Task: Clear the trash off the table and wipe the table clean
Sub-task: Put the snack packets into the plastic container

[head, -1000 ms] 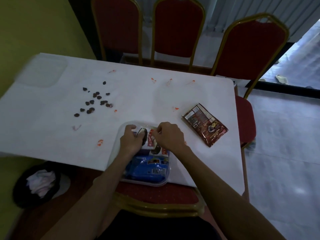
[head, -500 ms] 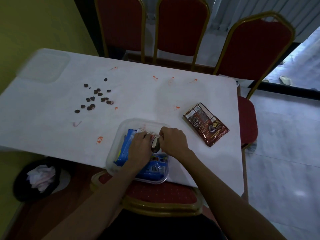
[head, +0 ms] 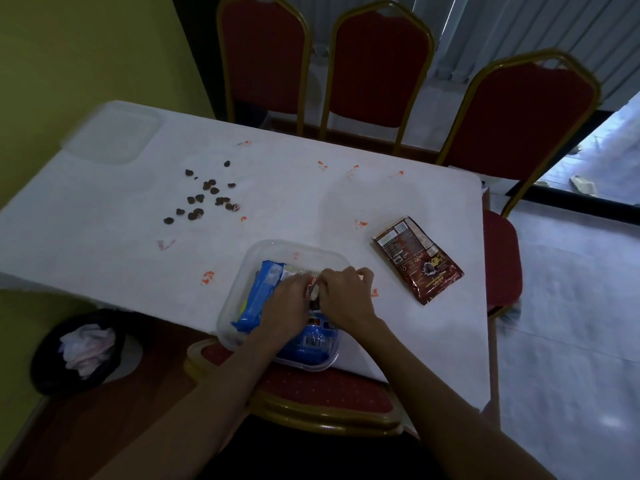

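The left hand (head: 284,306) and right hand (head: 346,299) are each seemingly clamping their grip on a red-and-white wrapper (head: 299,271) inside the clear container (head: 294,244). Below the grip, the container is overhanging the surface (head: 104,237) edge, so pressing down risks tipping it and spilling the trash.

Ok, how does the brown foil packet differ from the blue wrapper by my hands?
The brown foil packet lies flat on the white table cover, untouched; the blue plastic wrapper sits inside the clear plastic container, partly under the left hand, which grips a red-and-white wrapper. Both look like snack packaging.
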{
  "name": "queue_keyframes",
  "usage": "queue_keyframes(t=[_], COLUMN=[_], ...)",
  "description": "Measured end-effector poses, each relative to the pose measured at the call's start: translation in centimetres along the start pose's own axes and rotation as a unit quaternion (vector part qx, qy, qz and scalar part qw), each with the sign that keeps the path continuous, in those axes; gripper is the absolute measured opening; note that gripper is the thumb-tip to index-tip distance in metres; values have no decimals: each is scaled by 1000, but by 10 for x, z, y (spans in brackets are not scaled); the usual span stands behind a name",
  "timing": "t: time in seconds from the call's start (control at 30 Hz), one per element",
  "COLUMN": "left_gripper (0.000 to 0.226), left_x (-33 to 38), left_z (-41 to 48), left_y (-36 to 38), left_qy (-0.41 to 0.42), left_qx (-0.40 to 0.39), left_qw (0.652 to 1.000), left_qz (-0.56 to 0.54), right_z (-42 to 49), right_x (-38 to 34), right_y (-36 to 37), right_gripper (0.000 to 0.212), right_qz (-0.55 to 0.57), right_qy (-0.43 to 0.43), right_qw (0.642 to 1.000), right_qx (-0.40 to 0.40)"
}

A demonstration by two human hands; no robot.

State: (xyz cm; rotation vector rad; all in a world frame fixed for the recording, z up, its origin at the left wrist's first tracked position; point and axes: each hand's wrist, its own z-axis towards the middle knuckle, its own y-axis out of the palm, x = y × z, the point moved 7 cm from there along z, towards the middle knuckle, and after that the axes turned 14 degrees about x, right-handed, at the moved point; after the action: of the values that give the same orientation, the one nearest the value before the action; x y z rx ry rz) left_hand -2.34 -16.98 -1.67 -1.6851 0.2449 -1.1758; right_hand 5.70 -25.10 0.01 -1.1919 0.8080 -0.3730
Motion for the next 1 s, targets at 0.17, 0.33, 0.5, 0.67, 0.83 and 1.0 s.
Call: queue_keyframes(t=[0.17, 0.33, 0.5, 0.67, 0.83, 1.0], left_gripper=[40, 33, 35, 37, 34, 29], left_x=[36, 82, 118, 138, 152, 143], left_z=[12, 24, 35, 48, 49, 44], left_y=[-17, -27, -14, 4, 15, 19], left_qy=[-24, -39, 2, 15, 22, 15], left_qx=[41, 98, 66, 14, -15, -22], left_qw=[997, 985, 985, 990, 992, 994], left_qz=[-57, -135, -157, -137, -120, -106], right_z=[-2, 2, -5, -52, -49, -48], right_x=[24, 54, 142, 229, 238, 239], right_y=[-38, -49, -57, -41, -19, -10], right_gripper=[22, 19, 30, 73, 90, 65], right_qz=[93, 219, 205, 177, 208, 202], right_qy=[62, 153, 348, 608, 634, 643], right_qw=[976, 937, 887, 755, 730, 726], right_qx=[185, 227, 226, 170, 146, 135])
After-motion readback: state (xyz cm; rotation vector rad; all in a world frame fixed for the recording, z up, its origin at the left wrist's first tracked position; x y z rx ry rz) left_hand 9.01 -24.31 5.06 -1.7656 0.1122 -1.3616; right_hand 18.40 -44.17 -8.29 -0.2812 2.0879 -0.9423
